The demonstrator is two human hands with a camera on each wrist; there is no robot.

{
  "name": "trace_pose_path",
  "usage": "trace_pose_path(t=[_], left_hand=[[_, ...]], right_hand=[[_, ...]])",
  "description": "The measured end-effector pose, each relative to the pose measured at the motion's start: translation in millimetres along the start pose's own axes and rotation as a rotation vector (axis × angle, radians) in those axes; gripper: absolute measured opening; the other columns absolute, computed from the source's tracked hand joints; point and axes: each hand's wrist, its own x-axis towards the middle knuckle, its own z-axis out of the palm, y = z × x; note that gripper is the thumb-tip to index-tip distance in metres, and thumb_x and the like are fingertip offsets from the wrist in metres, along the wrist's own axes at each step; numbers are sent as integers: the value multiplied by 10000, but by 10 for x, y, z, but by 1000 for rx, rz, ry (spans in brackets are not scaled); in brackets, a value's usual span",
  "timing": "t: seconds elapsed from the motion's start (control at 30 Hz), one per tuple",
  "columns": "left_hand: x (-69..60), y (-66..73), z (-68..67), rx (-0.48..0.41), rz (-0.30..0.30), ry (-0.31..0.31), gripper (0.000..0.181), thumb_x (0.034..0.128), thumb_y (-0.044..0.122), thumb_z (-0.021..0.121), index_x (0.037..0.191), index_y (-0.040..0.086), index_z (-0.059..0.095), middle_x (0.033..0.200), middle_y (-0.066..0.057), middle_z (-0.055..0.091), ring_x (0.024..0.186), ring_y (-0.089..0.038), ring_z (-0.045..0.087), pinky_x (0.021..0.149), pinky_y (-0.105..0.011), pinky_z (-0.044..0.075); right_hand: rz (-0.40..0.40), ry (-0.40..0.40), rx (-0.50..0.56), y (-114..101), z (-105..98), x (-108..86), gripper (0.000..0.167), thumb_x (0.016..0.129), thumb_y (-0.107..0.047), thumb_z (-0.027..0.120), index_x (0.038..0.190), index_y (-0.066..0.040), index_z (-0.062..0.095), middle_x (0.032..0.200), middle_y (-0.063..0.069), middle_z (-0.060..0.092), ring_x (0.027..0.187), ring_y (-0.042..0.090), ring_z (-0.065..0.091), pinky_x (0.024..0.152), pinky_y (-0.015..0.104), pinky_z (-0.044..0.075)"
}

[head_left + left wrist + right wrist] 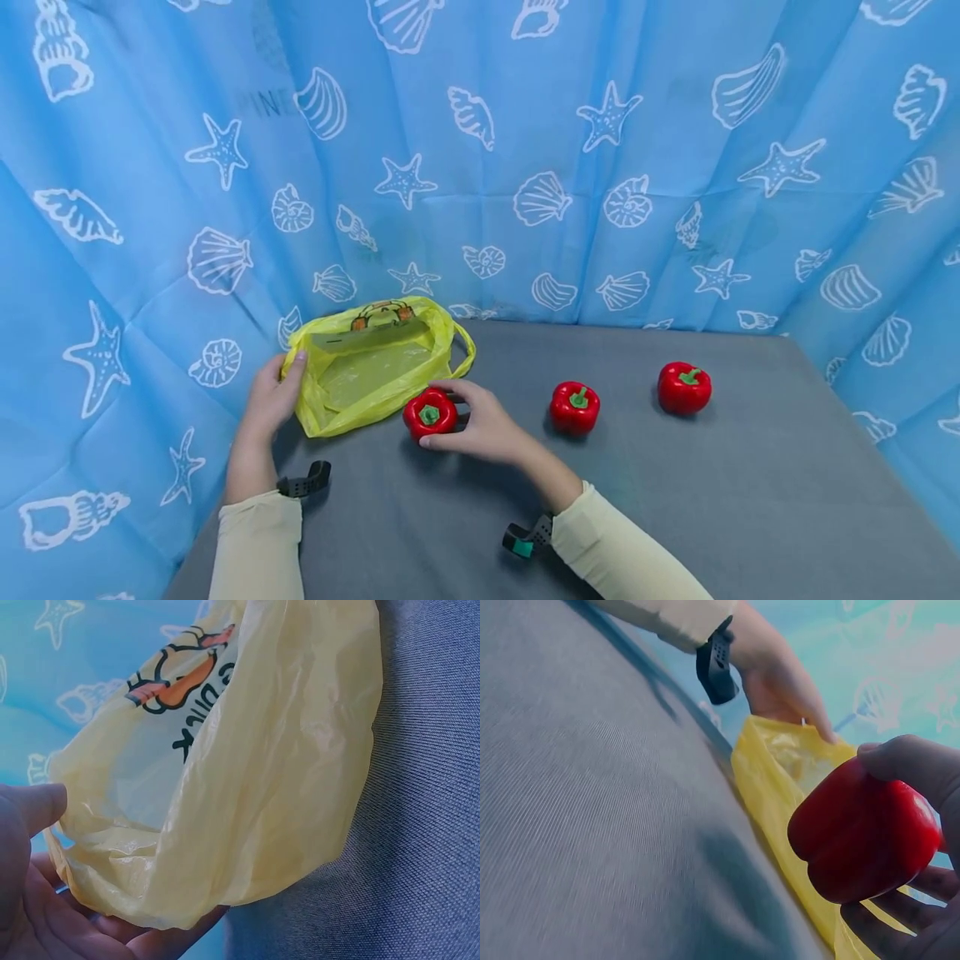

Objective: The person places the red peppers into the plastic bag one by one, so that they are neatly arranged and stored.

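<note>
A yellow plastic bag (375, 407) lies with its mouth open on the left part of the table. My left hand (272, 398) holds its left rim, the thumb at the mouth and the fingers behind the plastic in the left wrist view. Dark lettering and an orange cartoon print show on the bag (277, 795) there. Just right of the bag's front edge, my right hand (483, 425) grips a red bell pepper (430, 415) with its green stem toward the head camera. In the right wrist view, thumb and fingers span the pepper (862, 832), with the bag behind it.
Two more red bell peppers stand on the grey tabletop (750, 492): one pepper (574, 408) right of my right hand, another pepper (684, 388) farther right. A loop handle (467, 350) sticks out from the bag's right side. A blue seashell curtain (510, 150) hangs behind the table.
</note>
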Motion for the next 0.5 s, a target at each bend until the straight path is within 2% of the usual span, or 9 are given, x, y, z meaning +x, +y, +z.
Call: trace_pose_path(t=[0.13,0.37,0.5], left_hand=[[14,17,-8,18,8,-18,815,1104,635,310,1534,-39,468,1347,-255,573,1012,-260,579,806,-324,481],[-14,-7,-21,8,-11,-32,804,1105,630,316,1533,-33,471,1315,-242,583,982,-233,591,800,-310,494],[0,17,-49,22,-13,-24,807,1110,621,306,1541,-43,459,1328,-254,577,1010,-256,583,806,-323,483]], right_hand=[[-28,-12,24,-78,99,138,789,863,-358,881,1535,-133,534,1426,-23,632,1245,169,629,947,359,598],[-52,-24,59,-233,291,400,765,870,-326,888,1527,-149,538,1417,7,641,1226,137,641,895,232,586],[-66,-2,52,-304,369,585,760,864,-348,892,1513,-151,548,1410,8,648,1252,148,640,930,230,569]])
